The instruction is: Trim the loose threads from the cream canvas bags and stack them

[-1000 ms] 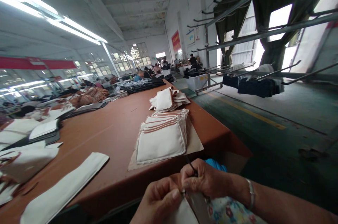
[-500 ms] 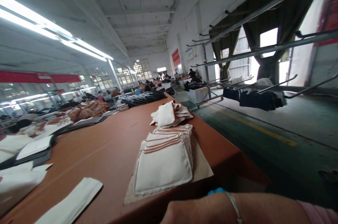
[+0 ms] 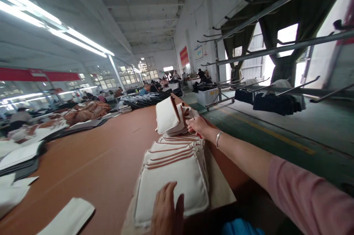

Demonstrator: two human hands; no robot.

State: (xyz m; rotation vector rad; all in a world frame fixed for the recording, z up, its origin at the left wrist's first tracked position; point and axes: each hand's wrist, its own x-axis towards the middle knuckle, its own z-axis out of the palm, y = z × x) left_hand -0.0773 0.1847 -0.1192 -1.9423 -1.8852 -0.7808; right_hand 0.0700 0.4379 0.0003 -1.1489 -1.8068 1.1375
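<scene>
A stack of white fabric pieces with brown edging (image 3: 171, 190) lies fanned out on the table's near end. My left hand (image 3: 167, 205) is at the front of its top piece, fingers stretched out and thumb apart, holding nothing. Beyond it, my right hand (image 3: 197, 126) is at the right side of a smaller, untidy pile of like pieces (image 3: 167, 115), fingers curled. A thin dark tip and a bit of red show at these fingers; what they hold is too small to name. The smaller pile's top piece is tilted up.
The brown table (image 3: 110, 161) carries a folded white strip (image 3: 69, 216), white and dark pieces (image 3: 22, 155) at left, and a dark stack (image 3: 149, 100) at the far end. A metal rack with prongs (image 3: 249, 56) stands right. People sit farther off.
My right arm has reached forward from the lower edge to the far pile. That pile's top piece now stands higher and tilted. My left hand has come into view over the near stack.
</scene>
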